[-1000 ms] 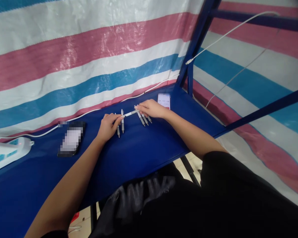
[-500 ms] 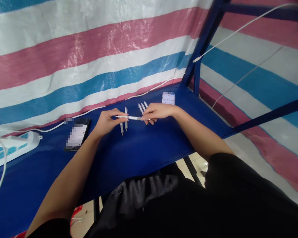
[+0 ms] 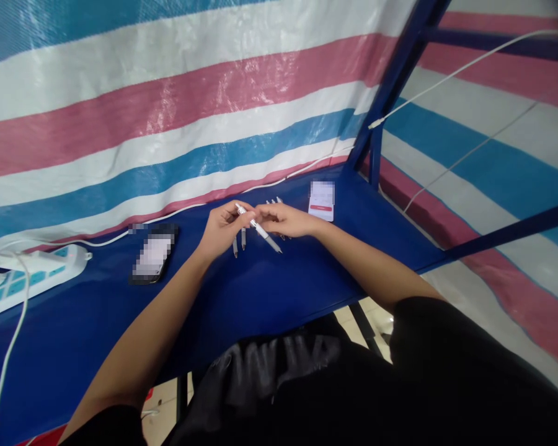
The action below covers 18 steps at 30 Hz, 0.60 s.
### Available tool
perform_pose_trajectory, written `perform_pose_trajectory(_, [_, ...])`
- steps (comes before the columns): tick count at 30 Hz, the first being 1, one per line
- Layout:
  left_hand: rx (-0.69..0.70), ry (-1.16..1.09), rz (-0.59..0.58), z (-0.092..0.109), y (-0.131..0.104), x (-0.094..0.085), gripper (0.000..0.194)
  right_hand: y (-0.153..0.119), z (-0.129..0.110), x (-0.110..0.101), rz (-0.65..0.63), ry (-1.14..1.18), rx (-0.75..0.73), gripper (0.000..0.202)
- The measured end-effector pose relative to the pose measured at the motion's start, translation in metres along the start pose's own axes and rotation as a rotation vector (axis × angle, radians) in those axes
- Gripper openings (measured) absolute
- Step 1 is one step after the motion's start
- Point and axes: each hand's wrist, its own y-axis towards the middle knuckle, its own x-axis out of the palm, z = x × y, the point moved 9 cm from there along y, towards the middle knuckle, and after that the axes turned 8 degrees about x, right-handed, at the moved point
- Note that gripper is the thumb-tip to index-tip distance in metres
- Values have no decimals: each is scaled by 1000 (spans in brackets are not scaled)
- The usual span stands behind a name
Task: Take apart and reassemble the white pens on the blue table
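Observation:
A white and grey click pen point(image 3: 261, 231) is pinched between the thumb and fingers of my left hand point(image 3: 224, 229). It slants down to the right, its tip pointing toward the table's front. My right hand point(image 3: 283, 220) meets it from the other side, fingertips closed at the pen's middle and partly hidden behind it. Under my left hand lie two similar pens point(image 3: 243, 239), their upper ends covered. Beyond my right hand, the tops of several more pens point(image 3: 279, 200) stick out side by side on the blue table point(image 3: 242, 297).
A dark phone point(image 3: 153, 254) lies left of my left hand, near a white power strip point(image 3: 51, 272) with cables. At the back right is a device with a lit, white screen point(image 3: 321, 207). A striped sheet point(image 3: 190, 118) hangs behind the table; a blue metal frame point(image 3: 376, 133) stands at right.
The pen has turned from nearly level between both hands to a downward slant. My hands have come closer together. The right-hand screen now shows a red bar.

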Motion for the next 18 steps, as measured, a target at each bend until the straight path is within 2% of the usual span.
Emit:
perform_pose_trajectory(5, [-32,41,94,-14,-1,0,36,1,3,-5,87,132,73,12])
perform_pose_trajectory(10, [-47,178,237,-34,-3,-16,38,8,16,-12,165,150,91,54])
perform_pose_trajectory(12, [-50,294,230,-41,-5,-22,33,11,25,-22,234,180,111,68])
perform_pose_trajectory(15, [-70,437,149,-51,-8,-25,26,16,35,-34,302,210,145,66])
perform_pose_trajectory(18, [-37,542,77,-55,-8,-24,23,17,38,-42,339,231,149,77])
